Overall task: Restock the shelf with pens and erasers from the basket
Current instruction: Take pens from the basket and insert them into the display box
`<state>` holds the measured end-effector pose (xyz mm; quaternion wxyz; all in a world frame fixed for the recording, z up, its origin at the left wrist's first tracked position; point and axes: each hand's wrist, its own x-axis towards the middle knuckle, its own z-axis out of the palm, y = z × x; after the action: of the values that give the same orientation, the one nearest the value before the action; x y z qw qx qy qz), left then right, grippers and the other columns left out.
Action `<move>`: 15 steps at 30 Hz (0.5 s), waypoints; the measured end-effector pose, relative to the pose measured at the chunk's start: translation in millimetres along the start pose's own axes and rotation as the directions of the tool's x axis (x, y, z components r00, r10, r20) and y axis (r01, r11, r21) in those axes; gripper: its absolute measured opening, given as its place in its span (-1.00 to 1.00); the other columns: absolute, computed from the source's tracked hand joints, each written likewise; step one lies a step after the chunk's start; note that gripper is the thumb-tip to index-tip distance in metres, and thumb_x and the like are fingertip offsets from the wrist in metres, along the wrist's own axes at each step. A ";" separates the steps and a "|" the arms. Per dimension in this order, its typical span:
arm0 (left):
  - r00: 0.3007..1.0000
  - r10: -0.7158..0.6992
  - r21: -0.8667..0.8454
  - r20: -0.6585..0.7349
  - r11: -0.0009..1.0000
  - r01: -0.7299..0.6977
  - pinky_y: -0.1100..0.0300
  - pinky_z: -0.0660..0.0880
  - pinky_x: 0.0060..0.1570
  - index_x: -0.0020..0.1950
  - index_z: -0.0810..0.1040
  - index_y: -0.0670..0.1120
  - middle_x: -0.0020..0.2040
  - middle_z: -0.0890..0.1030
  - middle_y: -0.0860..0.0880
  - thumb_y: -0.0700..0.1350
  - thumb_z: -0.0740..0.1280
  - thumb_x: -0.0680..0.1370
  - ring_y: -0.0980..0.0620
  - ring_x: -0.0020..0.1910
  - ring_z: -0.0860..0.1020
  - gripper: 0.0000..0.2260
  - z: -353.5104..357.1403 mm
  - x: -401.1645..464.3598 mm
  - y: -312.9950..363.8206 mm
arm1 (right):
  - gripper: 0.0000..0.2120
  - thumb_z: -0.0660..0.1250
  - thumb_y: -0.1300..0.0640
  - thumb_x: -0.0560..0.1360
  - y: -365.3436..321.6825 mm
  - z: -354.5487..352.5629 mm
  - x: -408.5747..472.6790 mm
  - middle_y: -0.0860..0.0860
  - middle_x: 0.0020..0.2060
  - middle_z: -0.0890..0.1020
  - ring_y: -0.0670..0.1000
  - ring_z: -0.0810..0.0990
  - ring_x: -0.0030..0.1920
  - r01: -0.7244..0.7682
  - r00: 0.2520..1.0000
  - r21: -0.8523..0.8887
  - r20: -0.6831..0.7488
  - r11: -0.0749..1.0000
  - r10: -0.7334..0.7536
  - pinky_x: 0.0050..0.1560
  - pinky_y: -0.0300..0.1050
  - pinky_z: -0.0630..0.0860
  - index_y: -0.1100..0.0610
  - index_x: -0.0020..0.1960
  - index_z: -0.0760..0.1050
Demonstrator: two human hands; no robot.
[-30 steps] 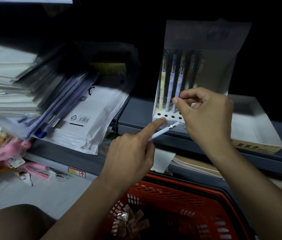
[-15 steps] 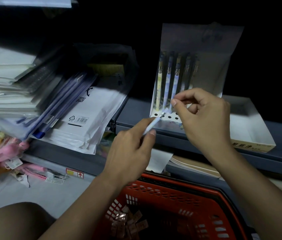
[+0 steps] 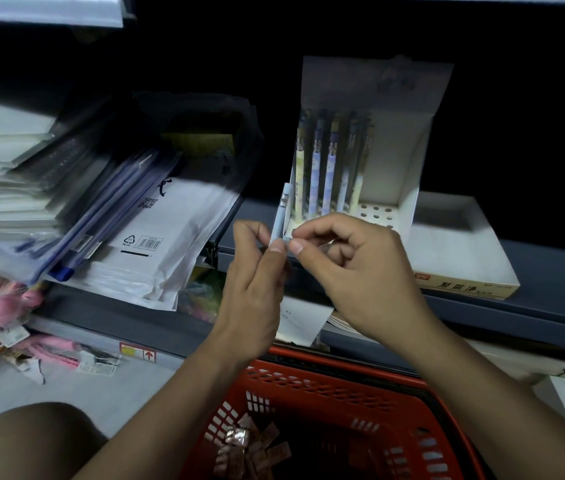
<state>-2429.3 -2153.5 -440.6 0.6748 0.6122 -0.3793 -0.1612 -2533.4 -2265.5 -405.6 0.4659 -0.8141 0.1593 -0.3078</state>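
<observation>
left hand (image 3: 257, 282) grips our pen (image 3: 280, 216), upright | right hand (image 3: 354, 268) pinches its lower end | display box (image 3: 409, 188) just beyond, basket (image 3: 309, 379) near

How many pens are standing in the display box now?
5 pens stand side by side in the display box, at its left. A sixth pen is in the left hand. Others may be hidden.

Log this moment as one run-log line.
left hand: holds pen upright | right hand: pinches pen's lower end | display box: five pens, open holes | basket: erasers
</observation>
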 end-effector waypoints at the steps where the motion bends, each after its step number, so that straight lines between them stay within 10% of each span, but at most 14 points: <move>1: 1.000 -0.008 0.009 0.018 1.000 0.008 0.17 0.24 -0.37 -0.01 0.25 -0.01 -0.35 0.34 0.08 -0.01 0.15 0.68 0.07 -0.39 0.25 -0.86 1.8 -0.2 0.1 | -0.96 0.49 0.09 0.56 -0.9 0.0 -0.6 -0.26 -0.49 0.53 -0.06 0.38 -0.50 -0.028 1.000 0.034 0.009 0.999 0.027 -0.44 -0.02 0.43 -0.01 0.01 0.68; 10: 0.992 0.013 0.057 0.127 0.998 -0.021 0.33 0.30 -0.36 0.03 0.26 -0.09 -0.39 0.50 0.14 -0.03 0.12 0.76 0.19 -0.45 0.38 -0.83 12.6 -4.5 3.5 | -0.97 0.51 0.11 0.53 -0.2 -4.3 -1.7 -0.10 -0.23 0.69 -0.12 0.58 -0.38 -0.165 0.984 0.141 -0.048 0.976 0.173 -0.31 -0.15 0.56 0.01 -0.06 0.68; 15: 0.993 0.031 0.070 0.114 0.997 -0.039 -0.03 0.25 -0.38 0.07 0.32 -0.03 -0.37 0.39 -0.05 0.09 0.18 0.71 -0.06 -0.42 0.25 -0.80 12.4 -3.0 0.1 | -0.93 0.50 0.14 0.54 -2.8 -6.6 -2.1 -0.08 -0.28 0.68 -0.14 0.55 -0.43 -0.163 0.981 0.163 -0.075 0.973 0.177 -0.35 -0.22 0.50 0.02 -0.11 0.66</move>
<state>-2440.2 -2160.2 -441.9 0.6325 0.6193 -0.4331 -0.1698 -2539.3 -2267.2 -401.5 0.5454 -0.7439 0.2242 -0.3144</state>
